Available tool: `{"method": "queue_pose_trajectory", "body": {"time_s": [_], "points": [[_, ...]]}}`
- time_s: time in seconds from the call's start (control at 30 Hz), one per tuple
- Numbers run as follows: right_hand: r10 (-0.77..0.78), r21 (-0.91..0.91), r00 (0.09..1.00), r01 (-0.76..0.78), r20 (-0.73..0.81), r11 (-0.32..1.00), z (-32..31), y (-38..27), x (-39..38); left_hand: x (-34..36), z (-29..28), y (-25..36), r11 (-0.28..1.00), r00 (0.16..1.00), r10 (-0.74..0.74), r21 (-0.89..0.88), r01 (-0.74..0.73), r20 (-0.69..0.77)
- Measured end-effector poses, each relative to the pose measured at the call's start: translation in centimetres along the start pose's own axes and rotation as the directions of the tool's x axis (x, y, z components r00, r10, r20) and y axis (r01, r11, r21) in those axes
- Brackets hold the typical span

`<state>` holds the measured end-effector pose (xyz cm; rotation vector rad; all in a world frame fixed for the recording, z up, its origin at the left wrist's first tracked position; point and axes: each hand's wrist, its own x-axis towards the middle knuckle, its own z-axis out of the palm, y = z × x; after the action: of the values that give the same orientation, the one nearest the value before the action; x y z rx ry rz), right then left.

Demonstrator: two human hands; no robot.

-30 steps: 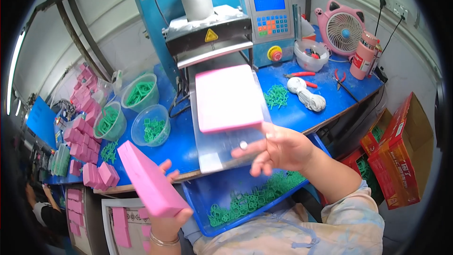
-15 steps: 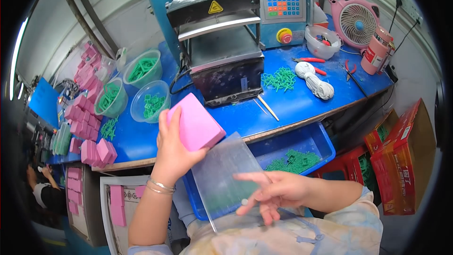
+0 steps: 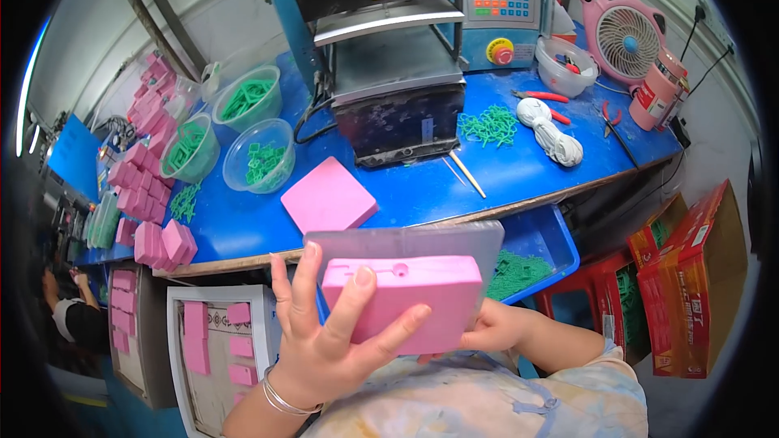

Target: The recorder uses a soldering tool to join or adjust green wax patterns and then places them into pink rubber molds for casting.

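Observation:
A thick pink block (image 3: pixel 414 316) with a round hole and a channel in its top edge is held up in front of me. Behind it stands a clear, slightly cloudy plastic plate (image 3: pixel 406 237). My right hand (image 3: pixel 503 327) grips the block at its lower right, with some fingers hidden underneath; whether it also holds the plate I cannot tell. My left hand (image 3: pixel 337 341) has its fingers spread, two of them laid against the block's near face. Another pink block (image 3: pixel 329 199) lies flat near the front of the blue table.
A press (image 3: pixel 398 73) stands at the back centre. Tubs of green pieces (image 3: pixel 260 164) and stacked pink blocks (image 3: pixel 142 186) are at left. On the right are pliers (image 3: pixel 613 126), a white string bundle (image 3: pixel 552 136) and a pink fan (image 3: pixel 629 36). A blue tray (image 3: pixel 560 235) sits below the edge.
The pink block from my left hand now lies on the table. My left hand has come down to another block, which my right hand, before open, now grips. The plate is raised behind it.

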<state>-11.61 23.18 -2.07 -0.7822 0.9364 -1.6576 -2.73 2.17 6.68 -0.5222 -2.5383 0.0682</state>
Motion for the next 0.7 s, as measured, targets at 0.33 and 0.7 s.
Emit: {"method": "queue_pose_trajectory", "body": {"time_s": [0.33, 0.7], "points": [[-0.212, -0.507, 0.977, 0.195, 0.025, 0.840, -0.3, 0.3, 1.0, -1.4, 1.5, -0.1, 0.990, 0.969, -0.005, -0.141, -0.031, -0.245], [0.251, 0.253, 0.967, -0.232, -0.045, 0.939, 0.1, -2.2, 0.2, -0.7, 4.3, -4.8, 0.724, 0.924, -0.360, -0.587, 0.362, 0.126]]}}
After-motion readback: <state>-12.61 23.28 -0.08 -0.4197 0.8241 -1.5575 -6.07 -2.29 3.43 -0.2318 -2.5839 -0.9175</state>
